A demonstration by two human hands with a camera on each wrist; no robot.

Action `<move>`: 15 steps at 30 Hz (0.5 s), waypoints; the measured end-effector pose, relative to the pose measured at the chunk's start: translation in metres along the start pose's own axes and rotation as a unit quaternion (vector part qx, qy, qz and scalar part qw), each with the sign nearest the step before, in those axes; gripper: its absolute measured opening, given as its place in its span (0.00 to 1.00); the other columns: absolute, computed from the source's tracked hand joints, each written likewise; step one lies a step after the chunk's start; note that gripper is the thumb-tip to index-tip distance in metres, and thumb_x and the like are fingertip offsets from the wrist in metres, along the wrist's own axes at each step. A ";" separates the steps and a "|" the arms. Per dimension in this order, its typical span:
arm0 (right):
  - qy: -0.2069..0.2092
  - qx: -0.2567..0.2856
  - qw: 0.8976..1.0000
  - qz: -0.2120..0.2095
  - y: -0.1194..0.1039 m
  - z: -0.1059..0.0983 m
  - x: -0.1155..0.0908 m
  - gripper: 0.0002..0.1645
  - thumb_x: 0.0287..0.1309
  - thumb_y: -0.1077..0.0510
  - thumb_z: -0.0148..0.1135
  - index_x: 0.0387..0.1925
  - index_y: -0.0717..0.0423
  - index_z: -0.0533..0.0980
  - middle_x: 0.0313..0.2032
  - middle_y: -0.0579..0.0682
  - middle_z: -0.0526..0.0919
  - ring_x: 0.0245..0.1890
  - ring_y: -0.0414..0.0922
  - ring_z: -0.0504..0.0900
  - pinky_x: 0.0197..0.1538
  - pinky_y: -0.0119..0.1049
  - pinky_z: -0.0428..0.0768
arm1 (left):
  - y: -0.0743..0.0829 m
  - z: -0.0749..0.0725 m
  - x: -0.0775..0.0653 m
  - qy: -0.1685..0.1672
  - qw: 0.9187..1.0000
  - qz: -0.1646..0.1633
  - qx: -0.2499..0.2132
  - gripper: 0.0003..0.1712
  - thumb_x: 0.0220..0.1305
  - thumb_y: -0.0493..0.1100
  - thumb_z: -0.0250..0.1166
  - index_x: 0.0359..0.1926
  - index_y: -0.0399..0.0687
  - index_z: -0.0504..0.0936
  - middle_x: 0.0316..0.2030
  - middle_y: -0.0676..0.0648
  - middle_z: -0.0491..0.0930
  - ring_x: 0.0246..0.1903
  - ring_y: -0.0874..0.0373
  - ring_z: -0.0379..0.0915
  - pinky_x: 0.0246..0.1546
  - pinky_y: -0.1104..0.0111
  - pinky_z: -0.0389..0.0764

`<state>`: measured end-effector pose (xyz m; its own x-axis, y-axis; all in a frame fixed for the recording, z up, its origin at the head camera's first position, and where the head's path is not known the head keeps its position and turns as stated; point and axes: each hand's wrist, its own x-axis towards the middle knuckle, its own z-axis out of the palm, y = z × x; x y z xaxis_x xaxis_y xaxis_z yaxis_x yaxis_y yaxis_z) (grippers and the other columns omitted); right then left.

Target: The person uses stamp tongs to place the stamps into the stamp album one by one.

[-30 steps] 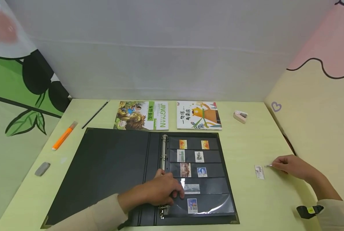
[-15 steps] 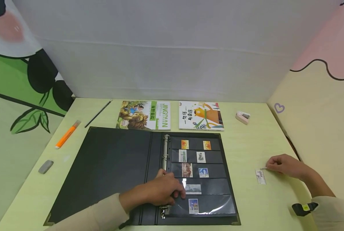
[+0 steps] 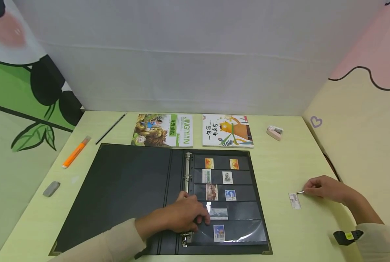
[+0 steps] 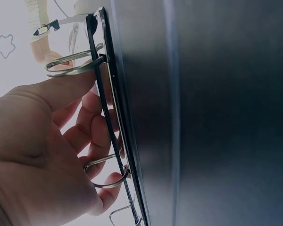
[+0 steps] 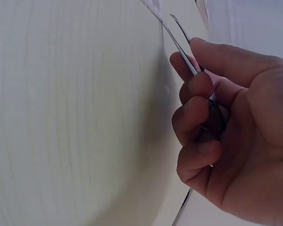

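My right hand point(image 3: 327, 189) pinches a pair of metal tweezers point(image 5: 191, 61) between thumb and fingers. Their tips are at the upper right corner of a small pale stamp point(image 3: 294, 202) lying on the table; whether they grip it I cannot tell. A black ring-binder stamp album point(image 3: 132, 178) lies spread out, its right side bearing a pocket page point(image 3: 244, 211) with several stamps. Across the metal rings point(image 4: 70, 70) and the page's left edge rests my left hand point(image 3: 181, 216), its fingers loosely bent and its thumb by a ring.
Two picture books, one with a lion point(image 3: 162, 130) and one with an orange animal point(image 3: 228, 130), lie behind the album. A small pink-white stapler-like item point(image 3: 274, 133) is at back right. On the left are a pencil point(image 3: 111, 128), an orange marker point(image 3: 76, 152) and a grey eraser point(image 3: 51, 189).
The stamp on the table has slid slightly toward the near edge. My right hand has shifted a little, bringing the tweezer tips to the stamp's corner. My left hand stays on the album.
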<state>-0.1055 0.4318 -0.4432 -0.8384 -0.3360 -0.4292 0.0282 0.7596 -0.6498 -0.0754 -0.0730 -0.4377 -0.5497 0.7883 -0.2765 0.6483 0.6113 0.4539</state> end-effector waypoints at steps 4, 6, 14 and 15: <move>-0.009 0.006 1.000 -0.011 0.000 0.004 0.003 0.11 0.64 0.52 0.59 0.34 0.57 0.80 0.22 0.39 0.69 0.23 0.32 0.67 0.27 0.30 0.66 | -0.001 0.001 -0.001 0.002 1.000 0.004 0.001 0.20 0.49 0.44 0.75 0.39 0.76 0.81 0.26 0.69 0.73 0.35 0.70 0.61 0.49 0.58 0.55; -0.013 0.007 1.000 -0.021 -0.001 0.005 0.003 0.11 0.63 0.53 0.59 0.33 0.56 0.79 0.22 0.39 0.70 0.23 0.32 0.67 0.26 0.30 0.67 | -0.001 0.001 -0.001 0.003 1.000 0.006 0.003 0.20 0.49 0.44 0.75 0.39 0.76 0.81 0.26 0.69 0.73 0.35 0.70 0.61 0.49 0.58 0.55; -0.031 0.013 0.997 -0.068 -0.007 0.004 0.003 0.08 0.65 0.55 0.57 0.33 0.55 0.79 0.23 0.37 0.70 0.22 0.31 0.67 0.24 0.31 0.67 | -0.002 0.002 0.000 0.002 1.000 0.004 0.001 0.19 0.49 0.44 0.75 0.39 0.76 0.81 0.26 0.69 0.73 0.35 0.70 0.62 0.49 0.58 0.55; -0.033 0.016 0.997 -0.072 -0.008 0.004 0.003 0.08 0.65 0.56 0.57 0.33 0.55 0.78 0.23 0.37 0.70 0.22 0.31 0.67 0.24 0.31 0.67 | -0.002 0.002 0.000 0.002 1.000 0.003 0.001 0.19 0.49 0.44 0.75 0.39 0.76 0.81 0.26 0.69 0.73 0.35 0.70 0.62 0.49 0.58 0.55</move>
<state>-0.1061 0.4230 -0.4417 -0.7972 -0.4774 -0.3696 -0.0713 0.6823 -0.7276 -0.0757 -0.0739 -0.4402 -0.5479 0.7917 -0.2702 0.6523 0.6066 0.4546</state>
